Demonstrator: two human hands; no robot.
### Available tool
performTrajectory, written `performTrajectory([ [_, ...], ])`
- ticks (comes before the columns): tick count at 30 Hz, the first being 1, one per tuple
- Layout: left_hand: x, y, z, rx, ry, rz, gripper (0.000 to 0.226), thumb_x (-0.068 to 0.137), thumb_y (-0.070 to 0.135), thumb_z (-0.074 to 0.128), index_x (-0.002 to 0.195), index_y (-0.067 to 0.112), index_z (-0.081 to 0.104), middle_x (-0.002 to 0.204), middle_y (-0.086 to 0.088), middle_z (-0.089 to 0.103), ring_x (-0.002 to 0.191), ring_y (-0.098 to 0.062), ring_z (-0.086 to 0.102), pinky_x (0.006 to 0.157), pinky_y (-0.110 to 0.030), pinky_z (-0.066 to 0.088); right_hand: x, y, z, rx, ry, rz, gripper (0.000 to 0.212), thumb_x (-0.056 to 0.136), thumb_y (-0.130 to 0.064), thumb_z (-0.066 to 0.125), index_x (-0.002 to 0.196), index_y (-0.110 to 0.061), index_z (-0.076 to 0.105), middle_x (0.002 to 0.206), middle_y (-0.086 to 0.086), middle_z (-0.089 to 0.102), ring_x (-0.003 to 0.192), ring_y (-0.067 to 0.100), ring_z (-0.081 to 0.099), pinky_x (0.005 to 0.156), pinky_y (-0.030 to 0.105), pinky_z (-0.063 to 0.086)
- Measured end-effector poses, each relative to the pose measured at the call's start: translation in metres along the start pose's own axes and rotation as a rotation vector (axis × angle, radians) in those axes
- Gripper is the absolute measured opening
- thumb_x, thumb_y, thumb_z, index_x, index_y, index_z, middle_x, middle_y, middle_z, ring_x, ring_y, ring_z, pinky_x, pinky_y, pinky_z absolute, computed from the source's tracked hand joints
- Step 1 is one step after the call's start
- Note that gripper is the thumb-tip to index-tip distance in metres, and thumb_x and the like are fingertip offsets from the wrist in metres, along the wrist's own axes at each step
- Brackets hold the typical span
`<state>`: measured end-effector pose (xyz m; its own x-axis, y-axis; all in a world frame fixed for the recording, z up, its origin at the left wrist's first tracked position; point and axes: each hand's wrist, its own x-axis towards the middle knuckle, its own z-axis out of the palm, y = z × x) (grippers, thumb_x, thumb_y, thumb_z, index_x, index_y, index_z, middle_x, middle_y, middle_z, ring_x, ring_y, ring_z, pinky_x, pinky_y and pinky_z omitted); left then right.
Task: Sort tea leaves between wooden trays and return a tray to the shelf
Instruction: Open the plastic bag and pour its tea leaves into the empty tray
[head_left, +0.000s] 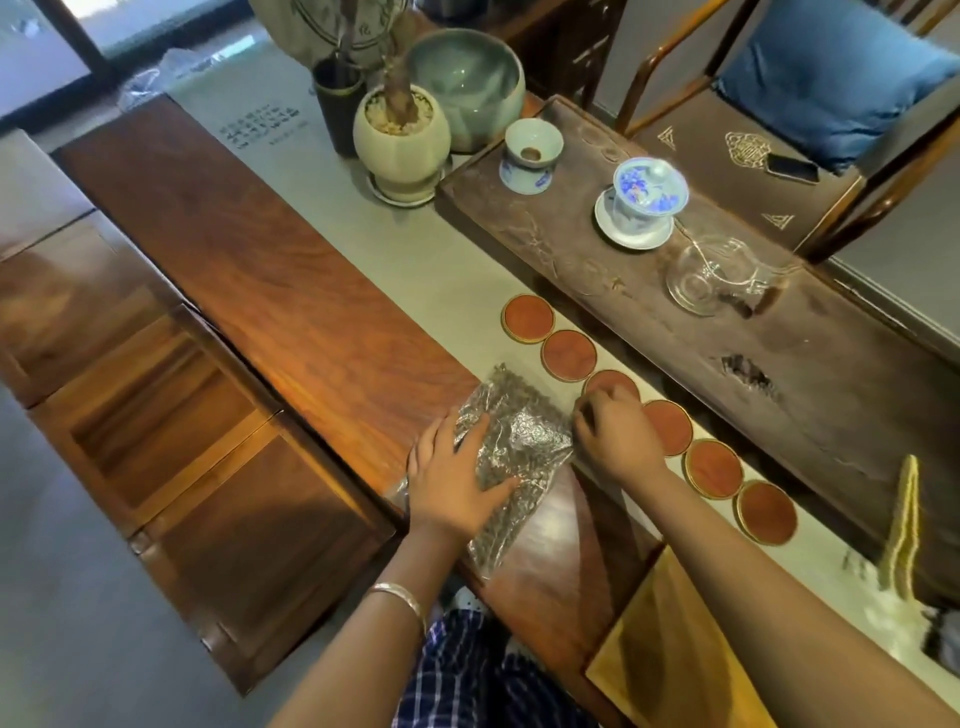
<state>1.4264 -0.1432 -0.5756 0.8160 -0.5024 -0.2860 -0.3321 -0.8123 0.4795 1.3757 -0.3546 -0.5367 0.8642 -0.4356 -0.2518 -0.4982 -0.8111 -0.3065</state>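
Left hand (457, 478) flat on clear tea-leaf bag (511, 457), lower centre on bench (311, 291) | right hand (615, 434) curled at bag's right edge, grip unclear | bag soft, crinkly, slippery, light; judge: lift by both edges.

Six reddish-brown coasters (569, 355) have gold rims; the lidded cup (649, 193) is white with blue flowers; the cushion (826, 78) is blue.

Both forearms are bare, with no sleeves showing. A thin silver bangle (399, 597) circles the left wrist. Below, the person wears a garment (467, 675) in blue-and-white plaid check.
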Motion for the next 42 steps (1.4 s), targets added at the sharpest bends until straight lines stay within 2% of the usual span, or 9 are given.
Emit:
performTrajectory([
  [7,0.000,0.000,-0.003,0.006,-0.012,0.001,0.082,0.075,0.070,0.057,0.146,0.040,0.030,0.160,-0.001,0.020,0.146,-0.026,0.011,0.117,-0.051,0.016,0.001,-0.002,-0.003,0.026,0.007,-0.007,0.023,0.095,-0.018,0.044,0.094,0.000,0.058,0.095,0.016,0.055,0.092,0.029,0.051,0.075,0.037,0.041],
  [11,-0.001,-0.001,-0.012,-0.008,-0.036,0.028,0.084,0.075,0.070,0.058,0.147,0.037,0.030,0.160,-0.003,0.019,0.145,-0.027,0.015,0.116,-0.048,0.018,-0.009,-0.007,-0.012,0.140,0.083,-0.048,0.020,0.098,-0.015,0.041,0.083,-0.003,0.048,0.082,0.012,0.049,0.077,0.024,0.045,0.069,0.039,0.037],
  [15,-0.009,0.014,-0.033,-0.070,0.035,0.065,0.070,0.081,0.068,0.050,0.142,0.035,0.040,0.157,-0.005,0.027,0.142,-0.028,0.024,0.115,-0.048,0.025,-0.034,-0.014,-0.029,0.246,0.114,-0.073,0.022,0.100,-0.017,0.040,0.081,-0.005,0.045,0.073,0.006,0.045,0.061,0.014,0.039,0.058,0.028,0.026],
  [20,-0.024,0.054,-0.063,-0.166,0.121,0.195,0.031,0.094,0.044,0.048,0.110,0.023,0.065,0.118,0.002,0.058,0.114,-0.018,0.050,0.094,-0.033,0.042,-0.078,-0.024,-0.058,0.265,0.182,-0.132,0.022,0.099,-0.023,0.040,0.083,-0.010,0.046,0.078,0.003,0.047,0.068,0.016,0.044,0.061,0.034,0.039],
  [26,-0.055,0.113,-0.082,-0.319,0.000,0.330,0.030,0.095,0.048,0.041,0.078,0.031,0.058,0.076,0.008,0.059,0.073,-0.008,0.056,0.064,-0.026,0.044,-0.132,-0.028,-0.090,0.211,0.295,-0.158,0.018,0.099,-0.031,0.038,0.085,-0.020,0.042,0.080,-0.005,0.043,0.069,0.008,0.039,0.060,0.029,0.041],
  [33,-0.083,0.159,-0.079,-0.396,-0.208,0.318,0.044,0.096,0.048,0.047,0.056,0.033,0.058,0.054,0.015,0.061,0.057,0.002,0.057,0.050,-0.010,0.037,-0.200,-0.027,-0.102,0.120,0.320,-0.085,0.019,0.100,-0.033,0.038,0.095,-0.019,0.051,0.089,-0.003,0.047,0.075,0.008,0.040,0.061,0.024,0.038],
  [36,-0.094,0.163,-0.070,-0.385,-0.279,0.344,0.038,0.096,0.037,0.052,0.061,0.025,0.062,0.057,0.008,0.063,0.059,0.002,0.058,0.052,-0.007,0.039,-0.224,-0.021,-0.096,0.160,0.317,-0.021,0.021,0.100,-0.033,0.036,0.100,-0.018,0.052,0.095,-0.003,0.048,0.081,0.010,0.044,0.066,0.025,0.039],
  [38,-0.102,0.163,-0.063,-0.363,-0.271,0.361,0.036,0.095,0.033,0.053,0.064,0.020,0.063,0.059,0.004,0.063,0.058,-0.002,0.058,0.052,-0.010,0.040,-0.237,-0.018,-0.088,0.168,0.319,0.011,0.022,0.101,-0.033,0.035,0.100,-0.017,0.051,0.096,-0.002,0.048,0.083,0.011,0.044,0.067,0.026,0.040],
  [42,-0.115,0.161,-0.054,-0.372,-0.242,0.385,0.033,0.093,0.017,0.054,0.060,0.022,0.057,0.052,0.007,0.056,0.053,0.004,0.054,0.052,-0.008,0.038,-0.256,-0.011,-0.071,0.189,0.297,0.045,0.020,0.100,-0.030,0.039,0.099,-0.015,0.051,0.098,0.000,0.049,0.086,0.013,0.046,0.067,0.022,0.033],
])
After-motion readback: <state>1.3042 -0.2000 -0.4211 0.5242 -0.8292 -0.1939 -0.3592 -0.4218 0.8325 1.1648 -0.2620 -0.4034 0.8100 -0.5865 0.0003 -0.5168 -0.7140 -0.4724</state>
